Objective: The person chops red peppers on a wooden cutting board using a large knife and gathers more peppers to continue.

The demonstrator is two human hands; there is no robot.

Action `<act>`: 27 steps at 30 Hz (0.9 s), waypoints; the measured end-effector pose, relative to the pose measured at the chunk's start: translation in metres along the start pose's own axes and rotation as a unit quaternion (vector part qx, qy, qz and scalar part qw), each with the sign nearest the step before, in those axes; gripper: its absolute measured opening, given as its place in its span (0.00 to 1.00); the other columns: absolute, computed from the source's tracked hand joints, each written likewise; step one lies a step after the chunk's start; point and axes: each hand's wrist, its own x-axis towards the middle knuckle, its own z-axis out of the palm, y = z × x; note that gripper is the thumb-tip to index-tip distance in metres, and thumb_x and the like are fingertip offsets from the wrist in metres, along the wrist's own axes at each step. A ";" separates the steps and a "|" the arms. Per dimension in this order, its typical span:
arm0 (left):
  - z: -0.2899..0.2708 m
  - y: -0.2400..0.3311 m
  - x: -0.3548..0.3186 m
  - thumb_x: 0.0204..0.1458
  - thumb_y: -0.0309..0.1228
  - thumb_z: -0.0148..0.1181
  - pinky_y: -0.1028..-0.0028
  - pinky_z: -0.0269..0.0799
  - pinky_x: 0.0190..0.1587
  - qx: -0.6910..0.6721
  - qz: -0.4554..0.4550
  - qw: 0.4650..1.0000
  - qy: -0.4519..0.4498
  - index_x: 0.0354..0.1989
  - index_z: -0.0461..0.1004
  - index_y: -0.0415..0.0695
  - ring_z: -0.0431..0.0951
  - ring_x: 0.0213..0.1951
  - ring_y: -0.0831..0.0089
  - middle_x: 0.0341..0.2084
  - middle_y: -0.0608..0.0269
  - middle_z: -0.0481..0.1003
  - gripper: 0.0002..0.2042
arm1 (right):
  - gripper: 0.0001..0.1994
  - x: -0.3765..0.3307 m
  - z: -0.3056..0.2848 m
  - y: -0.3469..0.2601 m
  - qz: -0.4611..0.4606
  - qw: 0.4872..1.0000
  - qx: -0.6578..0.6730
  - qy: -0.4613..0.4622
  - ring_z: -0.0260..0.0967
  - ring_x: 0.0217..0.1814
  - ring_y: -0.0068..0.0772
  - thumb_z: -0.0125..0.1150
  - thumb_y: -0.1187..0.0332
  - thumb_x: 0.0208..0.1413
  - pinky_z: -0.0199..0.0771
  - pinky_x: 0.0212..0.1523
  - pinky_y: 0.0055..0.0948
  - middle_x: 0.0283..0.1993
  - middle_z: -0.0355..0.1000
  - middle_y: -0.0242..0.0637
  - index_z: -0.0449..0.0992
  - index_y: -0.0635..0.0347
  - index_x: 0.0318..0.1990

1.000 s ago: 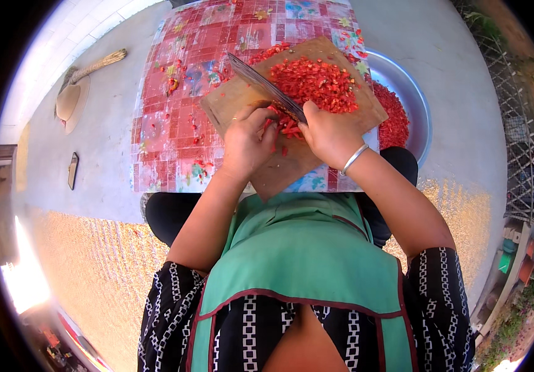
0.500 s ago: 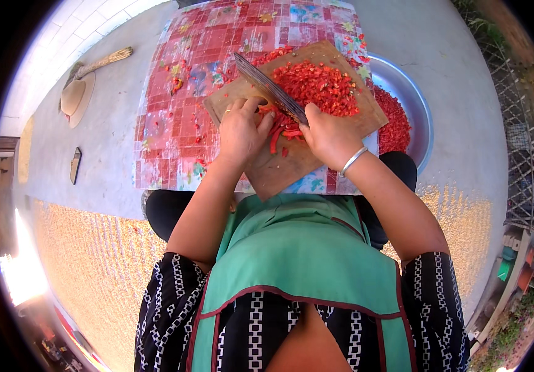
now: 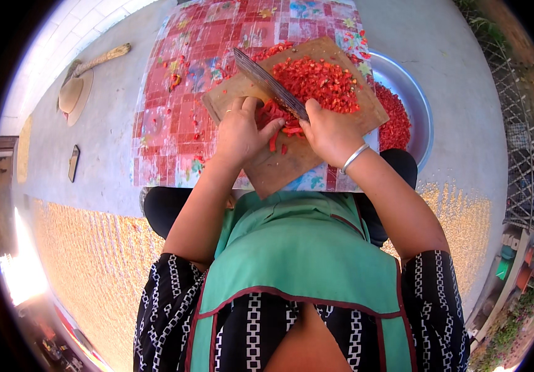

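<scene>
You are gripping the knife [image 3: 271, 85] handle with your right hand [image 3: 332, 131], fingers closed around it, the blade slanting toward the upper left across the wooden cutting board [image 3: 279, 164] in the upper middle of the frame. Your left hand [image 3: 240, 131] is curling half shut, pinning the red pepper strips [image 3: 277, 118] against the board just beside the blade. Chopped red pieces [image 3: 316, 80] are piling behind the knife, and a metal basin [image 3: 412, 99] is sitting at the board's right.
</scene>
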 end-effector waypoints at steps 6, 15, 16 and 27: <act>0.025 0.023 -0.015 0.37 0.40 0.71 0.58 0.71 0.45 -0.031 0.036 0.998 0.045 0.49 0.64 0.39 0.73 0.43 0.49 0.43 0.47 0.68 0.32 | 0.11 0.000 -0.005 -0.005 0.013 1.000 -0.006 -0.015 0.73 0.32 0.56 0.50 0.63 0.58 0.71 0.32 0.52 0.27 0.73 0.52 0.63 0.63 0.38; 0.037 0.013 -0.015 0.40 0.33 0.69 0.63 0.74 0.38 -0.058 0.050 0.996 0.055 0.37 0.71 0.41 0.76 0.36 0.57 0.38 0.53 0.70 0.17 | 0.12 0.001 0.001 0.000 0.004 1.000 -0.011 -0.001 0.72 0.29 0.55 0.52 0.62 0.58 0.69 0.30 0.50 0.26 0.72 0.51 0.62 0.62 0.38; 0.036 0.012 -0.016 0.40 0.33 0.69 0.64 0.74 0.38 -0.083 0.043 0.994 0.049 0.36 0.72 0.41 0.76 0.35 0.58 0.37 0.54 0.71 0.16 | 0.12 0.001 0.000 -0.001 0.006 1.000 -0.012 -0.004 0.72 0.29 0.55 0.52 0.62 0.58 0.69 0.30 0.50 0.26 0.72 0.51 0.62 0.62 0.38; 0.033 0.011 -0.012 0.41 0.31 0.69 0.67 0.75 0.37 -0.146 0.021 0.988 0.043 0.36 0.73 0.41 0.77 0.33 0.61 0.31 0.56 0.72 0.14 | 0.12 0.004 -0.002 0.002 -0.013 1.000 -0.017 -0.003 0.71 0.29 0.55 0.52 0.62 0.58 0.69 0.30 0.50 0.26 0.71 0.50 0.62 0.63 0.37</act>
